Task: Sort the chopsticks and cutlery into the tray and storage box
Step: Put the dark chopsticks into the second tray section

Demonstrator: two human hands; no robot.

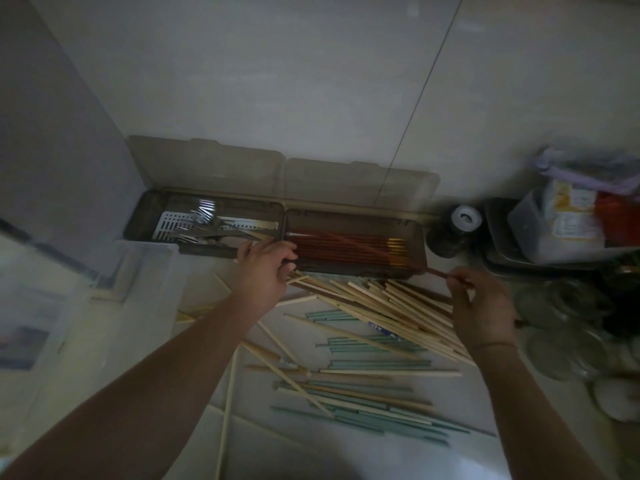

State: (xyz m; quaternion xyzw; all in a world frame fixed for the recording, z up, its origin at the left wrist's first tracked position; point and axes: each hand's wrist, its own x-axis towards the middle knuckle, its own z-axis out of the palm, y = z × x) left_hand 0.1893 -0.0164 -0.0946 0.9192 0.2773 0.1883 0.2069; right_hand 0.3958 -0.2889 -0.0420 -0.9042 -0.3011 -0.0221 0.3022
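Two open brown storage boxes stand side by side against the wall. The left box holds forks and other metal cutlery on a white perforated tray. The right box holds red-brown chopsticks. A loose pile of pale wooden chopsticks and teal chopsticks lies on the counter in front. My left hand grips one end of red-brown chopsticks at the right box's left end. My right hand pinches the other end of a red-brown chopstick by the box's front right corner.
A clear plastic bin stands at the left. A tape roll on a dark jar, a container of packets and several glass jars crowd the right side. The wall rises just behind the boxes' raised lids.
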